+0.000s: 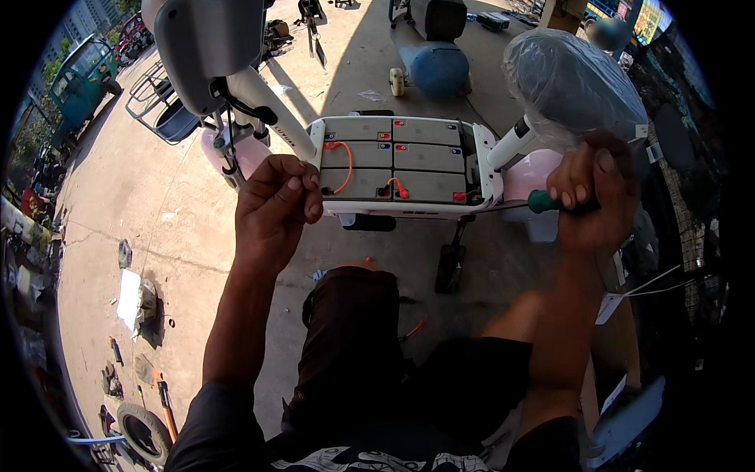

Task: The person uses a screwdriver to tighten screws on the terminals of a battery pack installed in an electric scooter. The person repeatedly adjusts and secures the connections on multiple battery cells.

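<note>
Six grey batteries (429,160) sat in a white scooter frame (440,211) at the picture's centre, an orange cable (349,169) looping over their left side. At right, a person's right hand (594,193) gripped a green-handled screwdriver (543,201), its shaft pointing left; the left hand (279,197), left of centre, was curled, thumb against fingers, any contents impossible to tell.

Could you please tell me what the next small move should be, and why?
I would probably bring the left hand to the lower end of the curved orange cable on the batteries and check its fit, since that hand is nearby and the view does not show whether that end is fastened; the right hand holds the green-handled screwdriver.
</note>
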`<move>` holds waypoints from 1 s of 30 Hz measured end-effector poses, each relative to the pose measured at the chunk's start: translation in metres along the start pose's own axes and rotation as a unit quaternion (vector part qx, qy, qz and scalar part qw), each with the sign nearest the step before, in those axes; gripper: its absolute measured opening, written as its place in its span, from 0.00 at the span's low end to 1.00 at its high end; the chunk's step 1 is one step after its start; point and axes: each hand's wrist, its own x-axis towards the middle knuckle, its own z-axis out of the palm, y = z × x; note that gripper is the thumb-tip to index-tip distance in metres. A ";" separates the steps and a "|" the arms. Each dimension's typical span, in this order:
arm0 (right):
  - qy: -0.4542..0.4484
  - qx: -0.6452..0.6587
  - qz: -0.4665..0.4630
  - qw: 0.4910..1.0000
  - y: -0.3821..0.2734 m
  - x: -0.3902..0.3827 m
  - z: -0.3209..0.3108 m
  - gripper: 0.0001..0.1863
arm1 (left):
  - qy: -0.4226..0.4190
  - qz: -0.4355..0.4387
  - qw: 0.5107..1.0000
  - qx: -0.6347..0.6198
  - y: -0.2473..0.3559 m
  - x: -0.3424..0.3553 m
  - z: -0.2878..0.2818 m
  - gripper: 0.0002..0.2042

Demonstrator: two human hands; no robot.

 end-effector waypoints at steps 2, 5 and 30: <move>-0.104 -0.089 -0.086 0.987 -0.072 -0.020 -0.006 0.11 | -0.065 0.046 0.996 -0.033 0.038 0.005 0.042 0.06; -0.257 -0.221 -0.170 0.925 -0.123 -0.037 0.006 0.11 | -0.260 0.185 0.948 0.009 0.090 0.001 0.079 0.08; -0.271 -0.368 -0.209 0.864 -0.091 -0.001 0.023 0.10 | -0.266 0.292 0.778 0.488 0.135 0.020 0.119 0.11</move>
